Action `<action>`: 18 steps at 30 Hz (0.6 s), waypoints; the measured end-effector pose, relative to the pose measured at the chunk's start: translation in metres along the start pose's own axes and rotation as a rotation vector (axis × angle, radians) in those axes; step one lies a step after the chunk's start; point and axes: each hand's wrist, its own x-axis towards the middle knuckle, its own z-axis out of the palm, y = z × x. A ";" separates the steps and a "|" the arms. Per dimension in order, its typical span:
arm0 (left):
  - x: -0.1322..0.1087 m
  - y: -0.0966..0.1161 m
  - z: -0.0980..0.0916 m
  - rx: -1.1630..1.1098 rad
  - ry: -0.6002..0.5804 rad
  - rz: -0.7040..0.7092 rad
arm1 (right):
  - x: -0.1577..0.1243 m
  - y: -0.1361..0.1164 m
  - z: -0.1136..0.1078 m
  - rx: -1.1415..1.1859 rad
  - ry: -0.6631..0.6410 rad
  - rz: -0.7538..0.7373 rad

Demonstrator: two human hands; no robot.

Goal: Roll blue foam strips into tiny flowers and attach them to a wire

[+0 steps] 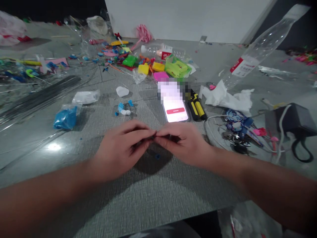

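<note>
You face a wide grey tabletop (138,201) with a fine, linear, woven-looking grain. Its near edge slants below you, rising toward your right. Across the far side stands a plain white panel (188,19), its sides sloping inward toward the bottom as you see it. To the panel's left you have a black background (61,7), and another dark area (303,36) fills the upper right; both are too dim to tell you whether they are wall or open room. A bright glare (53,146) shines off the tabletop at your left, and soft shadows darken its near part.
</note>
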 end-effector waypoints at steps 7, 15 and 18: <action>0.000 0.005 -0.006 0.011 0.036 0.037 | -0.001 -0.004 0.002 0.254 0.042 0.179; -0.001 -0.008 0.003 0.119 -0.153 0.041 | 0.001 0.002 0.001 0.365 0.164 0.272; -0.001 -0.010 0.005 0.150 -0.257 0.073 | 0.000 0.004 0.003 0.296 0.154 0.245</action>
